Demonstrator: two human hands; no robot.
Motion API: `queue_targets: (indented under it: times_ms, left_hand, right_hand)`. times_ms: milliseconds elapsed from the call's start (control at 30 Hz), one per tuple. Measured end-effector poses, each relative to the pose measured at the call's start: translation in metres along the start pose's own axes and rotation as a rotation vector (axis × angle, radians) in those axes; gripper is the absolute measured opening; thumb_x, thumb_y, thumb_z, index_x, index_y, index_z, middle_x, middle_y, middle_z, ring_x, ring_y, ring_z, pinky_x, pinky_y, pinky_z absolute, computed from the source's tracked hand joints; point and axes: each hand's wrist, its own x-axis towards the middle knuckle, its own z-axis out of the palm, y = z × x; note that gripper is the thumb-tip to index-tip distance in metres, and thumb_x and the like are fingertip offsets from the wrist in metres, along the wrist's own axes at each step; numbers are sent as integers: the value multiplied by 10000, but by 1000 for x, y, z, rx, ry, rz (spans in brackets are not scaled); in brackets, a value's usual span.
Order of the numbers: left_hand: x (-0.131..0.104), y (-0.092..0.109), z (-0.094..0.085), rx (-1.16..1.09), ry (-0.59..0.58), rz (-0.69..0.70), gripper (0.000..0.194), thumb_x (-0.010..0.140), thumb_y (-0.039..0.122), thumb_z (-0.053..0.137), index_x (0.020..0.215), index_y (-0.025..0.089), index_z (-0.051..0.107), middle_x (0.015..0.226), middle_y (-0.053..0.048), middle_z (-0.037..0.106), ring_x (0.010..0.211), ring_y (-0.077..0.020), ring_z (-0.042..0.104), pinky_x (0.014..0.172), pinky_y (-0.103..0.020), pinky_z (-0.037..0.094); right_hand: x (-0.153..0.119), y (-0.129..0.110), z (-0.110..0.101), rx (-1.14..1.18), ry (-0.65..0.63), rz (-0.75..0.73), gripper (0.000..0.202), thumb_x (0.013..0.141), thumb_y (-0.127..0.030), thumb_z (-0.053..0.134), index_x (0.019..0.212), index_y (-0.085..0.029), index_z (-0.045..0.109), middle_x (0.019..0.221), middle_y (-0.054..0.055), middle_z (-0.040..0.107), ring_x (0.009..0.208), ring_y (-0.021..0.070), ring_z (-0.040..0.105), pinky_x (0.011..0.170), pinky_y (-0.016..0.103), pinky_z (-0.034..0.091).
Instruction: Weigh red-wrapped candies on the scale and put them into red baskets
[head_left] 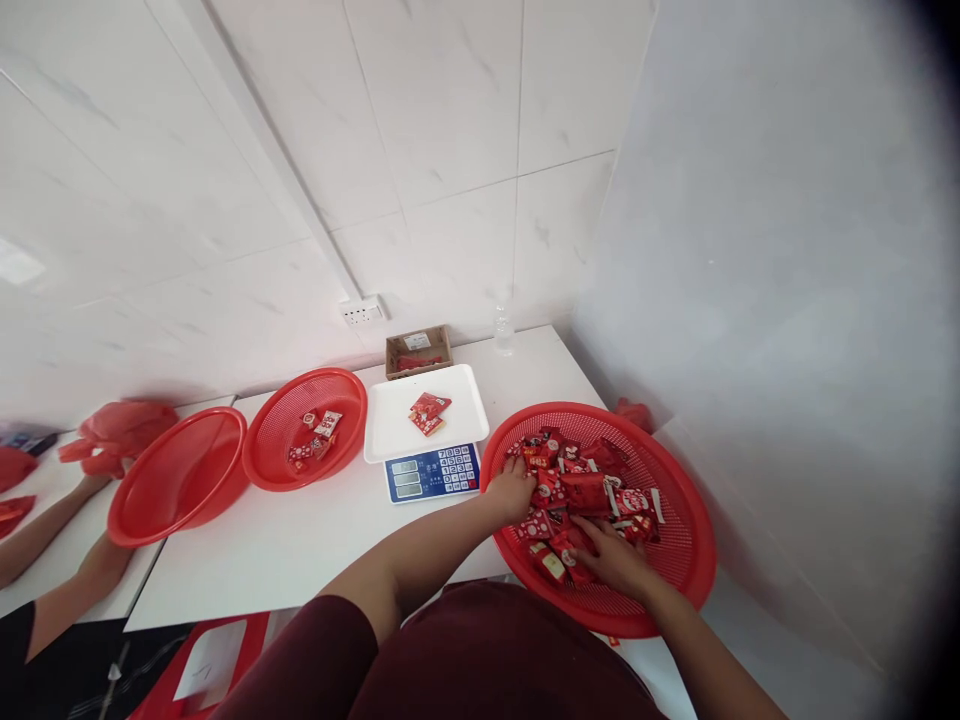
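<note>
The person's left arm is bent at the elbow, and its forearm goes forward and to the right. The left hand has its back upward; its fingers point downward and their tips are hidden. The right forearm comes in from the lower right. The right hand is lower, with fingers extended and slightly apart.

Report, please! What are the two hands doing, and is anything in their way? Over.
Left hand among small, mostly red wrapped packets in round red plastic basket. Right hand there too, spread over packets. Nothing visible blocking either hand.
</note>
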Motion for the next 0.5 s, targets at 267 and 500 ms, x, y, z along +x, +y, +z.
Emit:
queue_targets:
  times_ms: [267, 500]
  left_hand:
    - [1, 1, 10, 95, -100, 53, 412, 830, 173, 525, 1239, 178, 570, 1463, -177, 372, 1316, -329, 385, 1023, -484, 378]
    - [1, -1, 9, 49, -110, 46, 343, 761, 170, 598, 1096, 221, 644, 1194, -122, 625, 1122, -295, 559, 889, -405, 491]
  right_hand:
    - [1, -2, 0, -23, -1, 20, 624, 834, -460, 395, 1421, -251, 365, 1526, 128, 303, 1351, 342, 348, 1041, 634, 275]
    - [3, 0, 2, -44, -1, 23, 619, 833, -472, 394, 1414, -258, 375, 1504, 123, 342, 1310, 336, 413, 1044, 611, 291]
